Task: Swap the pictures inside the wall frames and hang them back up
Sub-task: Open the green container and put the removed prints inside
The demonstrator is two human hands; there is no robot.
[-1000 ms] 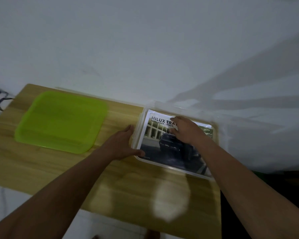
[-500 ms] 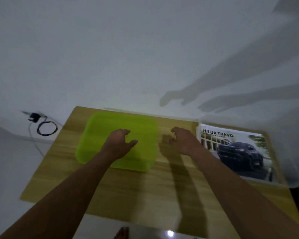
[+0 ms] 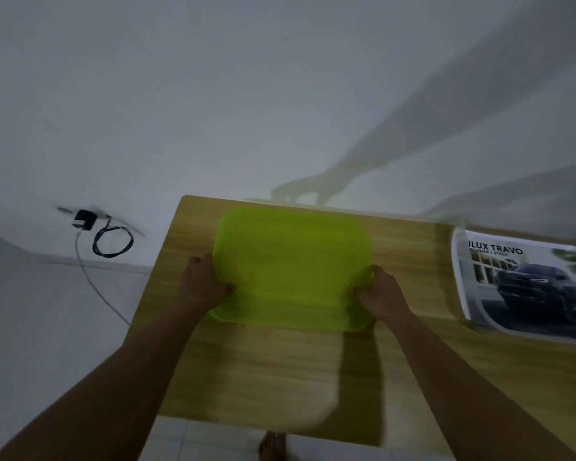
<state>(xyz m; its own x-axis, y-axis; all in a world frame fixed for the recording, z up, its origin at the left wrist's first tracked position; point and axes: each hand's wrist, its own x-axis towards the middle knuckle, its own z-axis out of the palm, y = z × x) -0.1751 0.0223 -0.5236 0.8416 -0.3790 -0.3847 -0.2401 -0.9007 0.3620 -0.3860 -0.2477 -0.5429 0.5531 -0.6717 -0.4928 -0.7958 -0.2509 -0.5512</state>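
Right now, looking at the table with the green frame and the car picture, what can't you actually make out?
All in the head view:
1. What the green frame holds: only its plain green surface shows.
2. The fingertips of the left hand and the right hand: hidden at the frame's side edges.
3. The car picture: cut off by the right edge and motion-blurred, so the small line under its title is unreadable.
4. The foot: cut off by the bottom edge.

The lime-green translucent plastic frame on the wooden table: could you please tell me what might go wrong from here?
The left hand and right hand grip the lime-green translucent plastic frame only near its front corners, so it may tip or slip. Swinging it right could knock the printed car poster.
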